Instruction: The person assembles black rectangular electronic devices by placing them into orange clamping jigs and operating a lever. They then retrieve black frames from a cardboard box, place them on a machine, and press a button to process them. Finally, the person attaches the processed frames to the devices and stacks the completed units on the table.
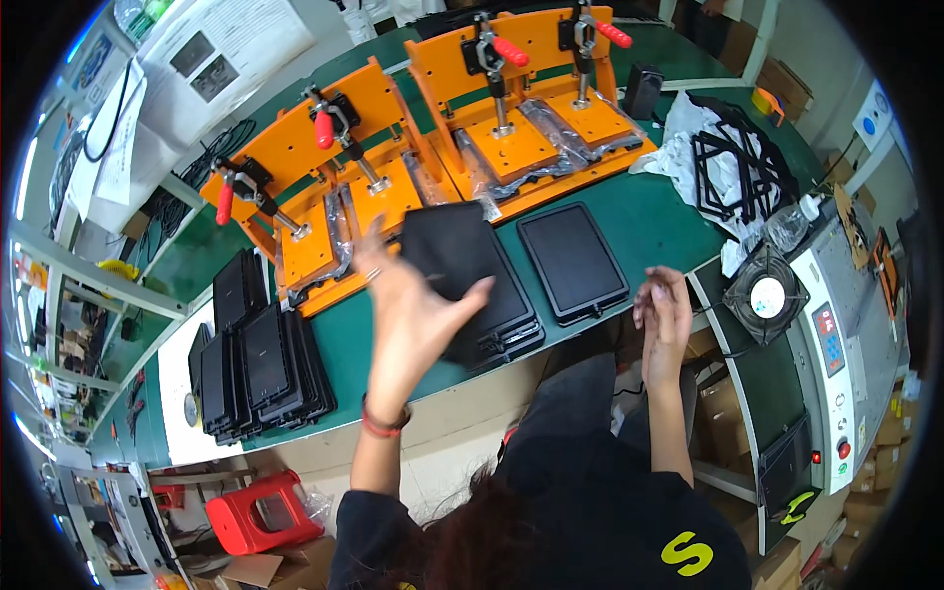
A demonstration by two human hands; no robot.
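Observation:
My left hand [413,300], slightly smeared, is over a stack of flat black rectangular cases [506,285]. Its thumb and fingers are spread apart, and no grip on the top panel [447,241] shows. That top piece sits askew on the stack and looks blurred along its lower part. To the right, a separate black case [572,261] lies flat near the table's front edge. Beside its right side is my right hand [666,310], raised with loosely bent fingers and nothing visible in it.
Orange clamp fixtures [393,202] with red-handled toggle clamps stand behind the cases. More black cases [270,359] are stacked at left. Black frames [737,167] on white wrapping and a small fan [767,297] sit at right. A red stool [261,511] stands below the green table [359,369].

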